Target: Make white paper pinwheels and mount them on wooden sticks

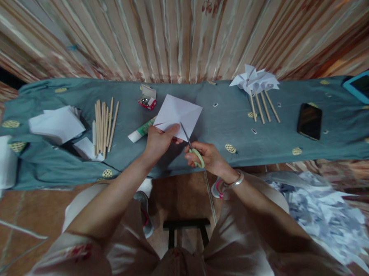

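Note:
A square of white paper [183,110] with diagonal creases is pinched in my left hand [160,141], thumb on top and fingers beneath. A slit shows at its left corner. My right hand [208,156] has its fingers in the handles of light green scissors [197,157]. Their dark blades lie at the paper's lower corner, pointing up toward its middle; how far they have cut is unclear. Partly behind my left hand lies a green and white tube [141,131]. Beyond it stands an open red box [147,99] of small metal pins or tacks.
Wooden sticks [104,125] and stacked white paper [58,125] lie left on the cloth-covered table [186,166]. Paper pinwheels [256,82] on sticks, a phone [309,121] and a blue-framed device [365,86] lie right. A heap of cut paper [327,213] is below right.

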Motion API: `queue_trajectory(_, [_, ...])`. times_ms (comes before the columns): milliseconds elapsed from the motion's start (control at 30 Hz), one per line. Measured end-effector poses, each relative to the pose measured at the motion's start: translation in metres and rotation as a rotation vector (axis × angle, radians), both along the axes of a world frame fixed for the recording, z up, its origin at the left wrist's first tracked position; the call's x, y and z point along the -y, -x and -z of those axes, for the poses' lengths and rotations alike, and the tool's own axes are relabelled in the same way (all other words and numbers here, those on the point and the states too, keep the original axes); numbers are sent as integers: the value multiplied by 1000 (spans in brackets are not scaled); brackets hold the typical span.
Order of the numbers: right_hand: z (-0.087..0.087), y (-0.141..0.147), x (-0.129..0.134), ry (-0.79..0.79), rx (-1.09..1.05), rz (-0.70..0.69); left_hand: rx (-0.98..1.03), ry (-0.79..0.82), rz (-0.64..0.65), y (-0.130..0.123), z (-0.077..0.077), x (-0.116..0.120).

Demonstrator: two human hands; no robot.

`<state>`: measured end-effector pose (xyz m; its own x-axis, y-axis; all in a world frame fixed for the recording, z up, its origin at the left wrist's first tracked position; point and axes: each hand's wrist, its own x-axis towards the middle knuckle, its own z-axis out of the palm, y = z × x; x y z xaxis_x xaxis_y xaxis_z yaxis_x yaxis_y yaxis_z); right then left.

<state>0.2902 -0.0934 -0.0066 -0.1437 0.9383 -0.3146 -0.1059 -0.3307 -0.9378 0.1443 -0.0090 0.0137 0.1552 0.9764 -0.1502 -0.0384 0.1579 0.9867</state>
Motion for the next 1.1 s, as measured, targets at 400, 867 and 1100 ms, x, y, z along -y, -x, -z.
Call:
queue_trajectory(400, [2,0,-1,-19,8,-13,36,-21,-3,0,4,-1])
queue_trajectory(867, [2,0,-2,-36,-13,-4,41,-34,10,1,5,0])
queue_trajectory(1100, [3,0,-1,-42,1,-13,42,-36,13,2,4,0])
